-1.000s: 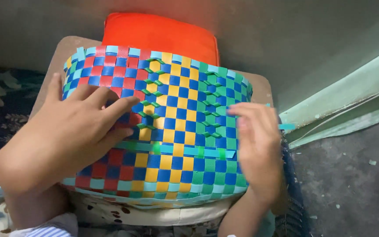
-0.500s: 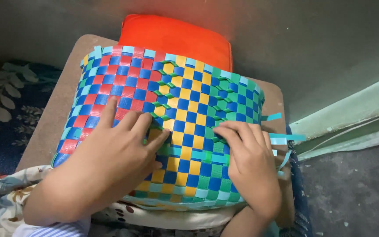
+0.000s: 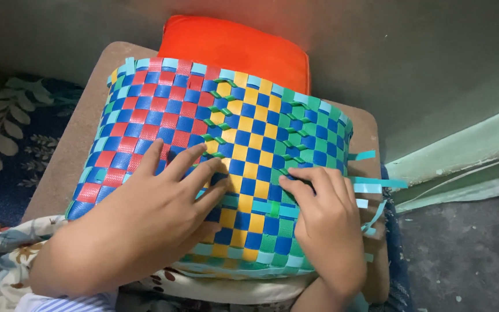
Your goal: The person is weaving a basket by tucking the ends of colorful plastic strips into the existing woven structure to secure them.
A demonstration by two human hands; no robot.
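A woven basket (image 3: 249, 115) of plastic strips in red, blue, yellow, green and light blue lies on its side in front of me. My left hand (image 3: 145, 222) rests flat on its lower left part, fingers spread toward the yellow and blue checks. My right hand (image 3: 327, 222) presses on the lower right part, fingertips bent onto a green strip near the middle. Loose light blue strip ends (image 3: 376, 185) stick out at the basket's right edge.
The basket lies on a brown cushion (image 3: 70, 150) with an orange pillow (image 3: 235, 49) behind it. A dark blue leaf-patterned cloth (image 3: 1, 133) is at the left. Grey floor (image 3: 463, 254) and a green wall base are at the right.
The basket has shifted in view and both hands slid lower on it. My left hand's fingers moved rightward toward the yellow checks; my right hand stays on the lower right.
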